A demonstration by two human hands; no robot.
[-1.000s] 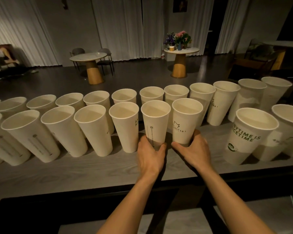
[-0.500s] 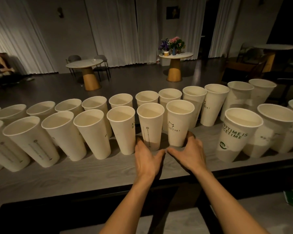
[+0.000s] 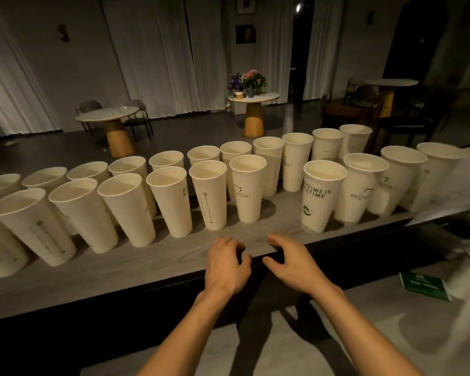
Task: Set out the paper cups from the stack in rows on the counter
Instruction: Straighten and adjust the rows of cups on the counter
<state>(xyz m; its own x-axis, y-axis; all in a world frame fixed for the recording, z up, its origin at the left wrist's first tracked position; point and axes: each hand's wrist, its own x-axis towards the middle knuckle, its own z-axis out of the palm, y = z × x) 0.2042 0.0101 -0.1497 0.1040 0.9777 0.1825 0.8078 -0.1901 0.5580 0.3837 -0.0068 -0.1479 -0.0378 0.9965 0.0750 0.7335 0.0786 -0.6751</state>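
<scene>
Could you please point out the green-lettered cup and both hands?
green-lettered cup (image 3: 322, 203), head view, on its printed side wall.
left hand (image 3: 226, 267), head view, on the back of the hand.
right hand (image 3: 294, 265), head view, on the back of the hand.

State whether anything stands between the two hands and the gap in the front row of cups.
Nothing visible does. Only bare counter lies between the left hand, the right hand and the gap, which sits between a line-drawing cup and the green-lettered cup.
</scene>
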